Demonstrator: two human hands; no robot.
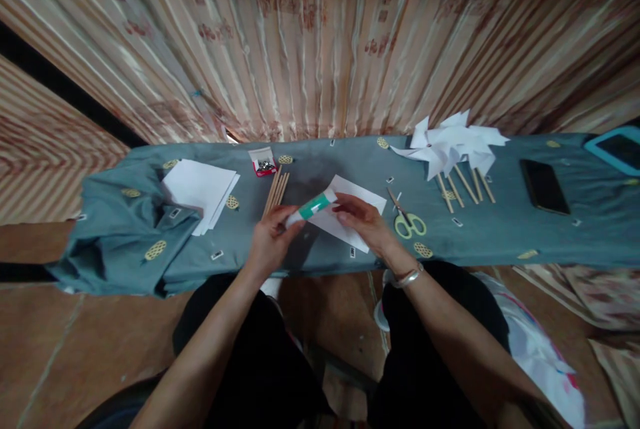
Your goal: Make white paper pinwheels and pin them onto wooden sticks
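A white glue stick (316, 205) with a green label is held aslant above the cloth. My left hand (271, 237) is closed around its lower end. At its upper end, the fingers of my right hand (361, 217) pinch the tip; whether a cap is there I cannot make out. Beneath it lies a sheet of white paper (345, 225), partly covered by my hands. Several wooden sticks (277, 190) lie just beyond my left hand. Scissors (409, 223) with pale green handles rest to the right of my right hand.
A small red-and-white box (263, 162) of metal pins stands at the back. White paper sheets (200, 189) are stacked at left. Several white paper pinwheels (450, 145) on sticks, a dark phone (544, 186) and a blue-framed device (615, 151) lie at right. A curtain (310, 49) hangs behind the table.
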